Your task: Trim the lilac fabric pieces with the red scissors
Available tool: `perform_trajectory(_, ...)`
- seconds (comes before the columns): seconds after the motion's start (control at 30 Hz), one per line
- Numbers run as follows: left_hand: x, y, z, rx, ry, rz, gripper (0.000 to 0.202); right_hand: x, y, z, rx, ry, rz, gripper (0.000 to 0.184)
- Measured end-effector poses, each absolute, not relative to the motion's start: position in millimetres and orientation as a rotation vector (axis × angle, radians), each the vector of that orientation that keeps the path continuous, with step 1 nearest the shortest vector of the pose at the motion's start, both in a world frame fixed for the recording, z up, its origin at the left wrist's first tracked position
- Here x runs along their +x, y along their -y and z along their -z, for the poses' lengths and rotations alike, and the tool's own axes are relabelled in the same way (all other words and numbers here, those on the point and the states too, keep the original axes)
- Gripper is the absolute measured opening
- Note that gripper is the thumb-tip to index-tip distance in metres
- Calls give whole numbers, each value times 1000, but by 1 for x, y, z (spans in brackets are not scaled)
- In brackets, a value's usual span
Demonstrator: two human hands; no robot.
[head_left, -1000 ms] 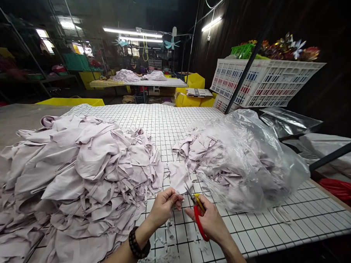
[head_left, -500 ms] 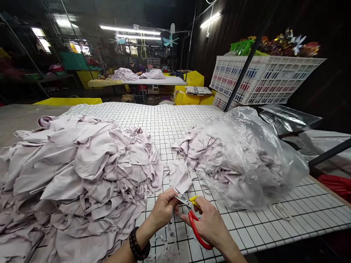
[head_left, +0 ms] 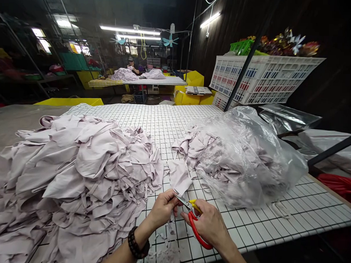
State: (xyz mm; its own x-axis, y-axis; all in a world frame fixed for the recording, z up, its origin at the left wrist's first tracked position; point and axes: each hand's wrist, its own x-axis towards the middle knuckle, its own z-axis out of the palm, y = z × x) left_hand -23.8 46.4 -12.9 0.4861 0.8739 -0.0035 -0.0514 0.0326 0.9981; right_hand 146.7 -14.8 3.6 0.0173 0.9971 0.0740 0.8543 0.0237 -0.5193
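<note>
My left hand [head_left: 162, 209] pinches the near edge of a pale lilac fabric piece [head_left: 178, 177] lying on the gridded table [head_left: 164, 123]. My right hand [head_left: 210, 225] grips red-and-yellow thread snips [head_left: 192, 218], their blades pointing left at the fabric edge by my left fingers. A dark bead bracelet [head_left: 137, 244] sits on my left wrist. Small fabric trimmings [head_left: 164, 255] lie on the table below my hands.
A big heap of lilac fabric pieces [head_left: 74, 173] fills the left of the table. A clear plastic bag of similar pieces [head_left: 244, 157] lies on the right. White crates [head_left: 262, 79] stand behind. A person works at a far table [head_left: 137, 81].
The snips swung from pointing up-left to lying flatter, blades toward my left fingers. Both hands have stayed near the same spot over the last half second.
</note>
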Motion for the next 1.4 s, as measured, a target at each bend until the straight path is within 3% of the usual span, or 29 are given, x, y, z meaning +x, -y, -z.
perform_trajectory(0.37,-26,-46,15,1233,-804,-799,35,144,13,10,-1795,1906,-387,34)
perform_trajectory(0.6,-32,-47,11,1208,-800,-821,36,160,4,14,-1690,1738,-761,33)
perform_trajectory(0.83,-51,-48,2,1217,-779,-1052,27,167,-61,43,-1686,1536,-530,19)
perform_trajectory(1.0,-75,-60,-32,1283,-799,-1191,25,152,-93,35,-1638,1427,-539,16)
perform_trajectory(1.2,-96,-106,-103,1492,-855,-1353,24,172,-95,-6,-1461,1384,-797,17)
perform_trajectory(1.4,-68,-132,-148,1848,-951,-1366,23,131,-60,-5,-1259,1255,-1188,46)
